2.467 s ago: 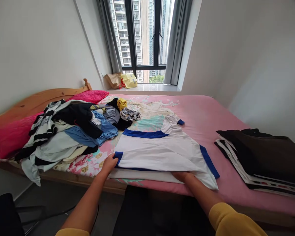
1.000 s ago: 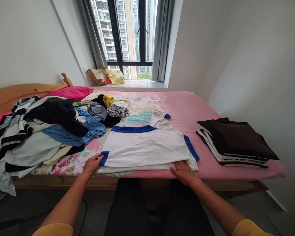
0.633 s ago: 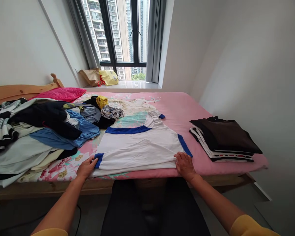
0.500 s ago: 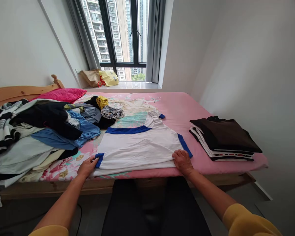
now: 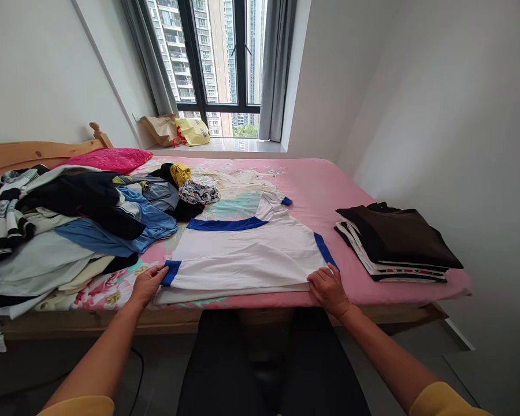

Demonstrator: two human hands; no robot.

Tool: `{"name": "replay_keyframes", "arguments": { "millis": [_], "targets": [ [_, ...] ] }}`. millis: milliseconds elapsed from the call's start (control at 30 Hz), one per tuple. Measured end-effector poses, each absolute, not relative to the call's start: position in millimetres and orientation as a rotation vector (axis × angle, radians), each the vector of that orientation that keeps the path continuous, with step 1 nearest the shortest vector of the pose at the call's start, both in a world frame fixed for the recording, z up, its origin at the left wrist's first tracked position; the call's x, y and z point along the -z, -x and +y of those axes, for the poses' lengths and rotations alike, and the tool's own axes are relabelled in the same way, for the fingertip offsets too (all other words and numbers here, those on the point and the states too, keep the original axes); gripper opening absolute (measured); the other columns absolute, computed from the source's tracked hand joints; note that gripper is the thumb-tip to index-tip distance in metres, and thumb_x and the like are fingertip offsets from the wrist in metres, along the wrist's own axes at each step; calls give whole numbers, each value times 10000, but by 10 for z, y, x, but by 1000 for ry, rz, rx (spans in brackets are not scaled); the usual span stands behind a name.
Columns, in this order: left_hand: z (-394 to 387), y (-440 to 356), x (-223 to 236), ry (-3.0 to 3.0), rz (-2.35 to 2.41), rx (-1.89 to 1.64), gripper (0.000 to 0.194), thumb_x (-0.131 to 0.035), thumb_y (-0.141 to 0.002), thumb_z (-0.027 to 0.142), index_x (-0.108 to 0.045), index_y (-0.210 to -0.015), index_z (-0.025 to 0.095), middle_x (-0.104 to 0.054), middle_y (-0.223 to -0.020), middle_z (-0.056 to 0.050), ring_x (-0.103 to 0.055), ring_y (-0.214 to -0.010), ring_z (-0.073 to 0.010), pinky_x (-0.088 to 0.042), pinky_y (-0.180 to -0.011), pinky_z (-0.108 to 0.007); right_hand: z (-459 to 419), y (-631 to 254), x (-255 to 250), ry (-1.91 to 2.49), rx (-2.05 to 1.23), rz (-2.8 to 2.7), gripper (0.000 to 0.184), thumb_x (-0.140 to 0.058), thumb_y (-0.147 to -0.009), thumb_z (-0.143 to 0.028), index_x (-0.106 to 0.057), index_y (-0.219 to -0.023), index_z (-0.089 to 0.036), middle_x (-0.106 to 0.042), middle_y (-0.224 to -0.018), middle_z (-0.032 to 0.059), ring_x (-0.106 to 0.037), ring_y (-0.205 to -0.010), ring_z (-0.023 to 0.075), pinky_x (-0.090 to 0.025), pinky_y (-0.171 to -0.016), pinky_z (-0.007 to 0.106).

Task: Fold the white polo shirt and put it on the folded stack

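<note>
A white T-shirt with blue trim (image 5: 242, 257) lies folded and flat on the pink floral bedsheet (image 5: 303, 190), its lower layer showing along the near edge. My left hand (image 5: 146, 285) rests on the sheet and the shirt's near left corner, fingertips against the blue cuff (image 5: 171, 273). My right hand (image 5: 329, 292) lies flat on the shirt's near right edge, below the blue-trimmed side. Neither hand visibly grips the cloth.
A heaped pile of mixed clothes (image 5: 69, 231) covers the bed's left side, close to my left hand. A folded stack of dark and striped clothes (image 5: 394, 242) sits at the right. Paper bags (image 5: 186, 132) stand on the windowsill beyond the bed.
My hands have moved farther apart along the shirt's near edge, and the shirt lies flatter. The view has turned and risen, showing more of the room.
</note>
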State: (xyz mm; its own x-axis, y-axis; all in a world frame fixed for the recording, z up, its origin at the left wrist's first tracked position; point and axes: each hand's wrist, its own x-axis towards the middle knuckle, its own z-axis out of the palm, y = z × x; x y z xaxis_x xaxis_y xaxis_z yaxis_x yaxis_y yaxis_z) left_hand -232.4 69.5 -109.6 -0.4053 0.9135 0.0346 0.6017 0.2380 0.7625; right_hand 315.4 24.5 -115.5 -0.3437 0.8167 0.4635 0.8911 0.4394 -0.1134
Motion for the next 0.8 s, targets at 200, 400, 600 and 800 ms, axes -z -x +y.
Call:
{"name": "replay_keyframes", "arguments": {
  "millis": [200,400,600,800],
  "targets": [
    [635,2356,1104,-1483,2123,-817,459,-534,-668,556,-700,-905,200,-709,-740,-19,-632,-744,-203,-458,-661,-257,214,-3185,1243,1443,197,-2298,189,-447,-879,-183,-621,-811,-212,-622,-794,11,-524,-879,174,-169,-1058,406],
    [600,2396,1143,-1504,2142,-802,480,-504,-720,533,-683,-1008,194,-717,-956,-21,-635,-881,-191,-461,-755,-236,157,-3219,1300,1430,209,-2244,183,-458,-886,-197,-623,-807,-203,-626,-792,14,-535,-864,175,-202,-1036,405],
    [517,2423,1162,-1520,2217,-758,394,-544,-721,483,-699,-948,201,-720,-811,-16,-648,-792,-192,-482,-716,-248,179,-3240,1314,1401,240,-2241,164,-469,-881,-214,-616,-807,-206,-624,-801,22,-542,-860,184,-217,-1024,429],
    [481,2248,1014,-1719,2359,-848,392,-487,-755,221,-621,-1119,167,-655,-1079,-92,-557,-1078,-239,-396,-978,-343,259,-3064,1217,1334,196,-2156,201,-470,-801,-105,-605,-910,-206,-634,-896,33,-547,-937,212,-255,-1024,468]
  ]
}}
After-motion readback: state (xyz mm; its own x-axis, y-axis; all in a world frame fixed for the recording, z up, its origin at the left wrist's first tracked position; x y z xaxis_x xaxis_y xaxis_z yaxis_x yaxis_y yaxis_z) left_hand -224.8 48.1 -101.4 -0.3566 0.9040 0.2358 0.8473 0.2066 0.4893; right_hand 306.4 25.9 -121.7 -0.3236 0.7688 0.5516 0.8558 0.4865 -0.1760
